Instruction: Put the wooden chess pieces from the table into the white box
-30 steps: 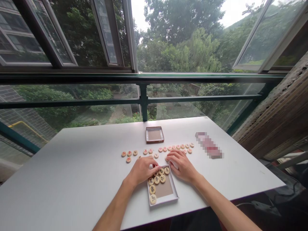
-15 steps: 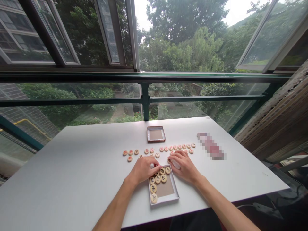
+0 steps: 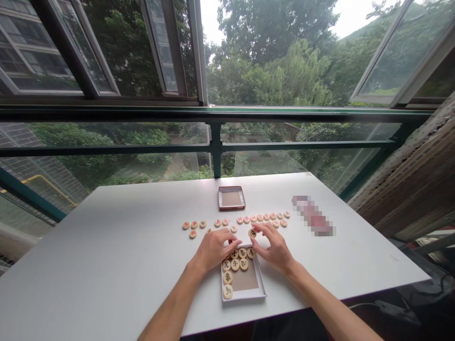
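A white shallow box (image 3: 261,284) lies near me, with several wooden Chinese chess pieces with black characters (image 3: 235,264) along its far and left sides. My left hand (image 3: 214,247) rests over its far left corner, fingers curled and thumb close to the forefinger; what lies between them is hidden. Just past the far right corner, my right hand (image 3: 273,246) has thumb and forefinger closed on a black-marked chess piece (image 3: 252,233). Beyond the hands, loose red-marked pieces (image 3: 253,219) form rough rows on the white table.
A brown-edged shallow tray or lid (image 3: 231,198) sits at the far middle of the table (image 3: 106,255). To the right lies a pixelated reddish item (image 3: 314,217). A green railing (image 3: 215,151) and windows stand behind, with a curtain (image 3: 408,170) at right.
My right hand has shifted slightly, and the chess piece at its fingertips shows more fully, a little farther from the box. The left hand stays at the corner. The whole view has drifted slightly.
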The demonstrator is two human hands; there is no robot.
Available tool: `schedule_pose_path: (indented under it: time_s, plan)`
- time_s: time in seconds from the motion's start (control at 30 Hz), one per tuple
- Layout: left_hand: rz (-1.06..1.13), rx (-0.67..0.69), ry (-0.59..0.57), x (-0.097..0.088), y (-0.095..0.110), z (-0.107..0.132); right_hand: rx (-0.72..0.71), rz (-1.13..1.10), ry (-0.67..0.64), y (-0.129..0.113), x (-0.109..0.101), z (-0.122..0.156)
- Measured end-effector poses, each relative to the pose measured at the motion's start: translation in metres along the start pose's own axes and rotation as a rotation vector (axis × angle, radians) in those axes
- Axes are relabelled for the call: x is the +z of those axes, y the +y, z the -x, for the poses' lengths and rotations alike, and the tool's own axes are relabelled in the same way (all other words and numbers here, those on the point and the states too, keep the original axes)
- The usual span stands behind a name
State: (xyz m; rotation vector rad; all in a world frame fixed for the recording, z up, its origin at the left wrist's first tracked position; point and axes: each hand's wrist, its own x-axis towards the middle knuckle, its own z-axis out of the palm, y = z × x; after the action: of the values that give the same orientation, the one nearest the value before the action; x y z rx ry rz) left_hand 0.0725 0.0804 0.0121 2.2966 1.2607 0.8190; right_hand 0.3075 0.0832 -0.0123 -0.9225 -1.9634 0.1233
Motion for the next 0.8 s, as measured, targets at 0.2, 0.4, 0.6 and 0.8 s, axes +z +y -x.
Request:
schedule_pose_path:
  time_s: [0.2, 0.4, 0.6, 0.8]
  plan:
    - [0.137, -0.033, 0.070, -0.004, 0.007, -0.002, -0.062, -0.078, -0.042, -0.016, 0.014, -0.010]
    - [0.164, -0.009, 0.084, -0.001, 0.008, -0.002, -0.267, -0.030, -0.105, -0.022, 0.015, -0.011]
    - [0.246, -0.015, 0.064, 0.002, 0.012, -0.002, -0.223, -0.031, -0.069, -0.023, 0.014, -0.008]
    - [0.248, -0.013, 0.032, -0.001, 0.015, -0.001, -0.144, -0.067, -0.038, -0.020, 0.017, -0.006]
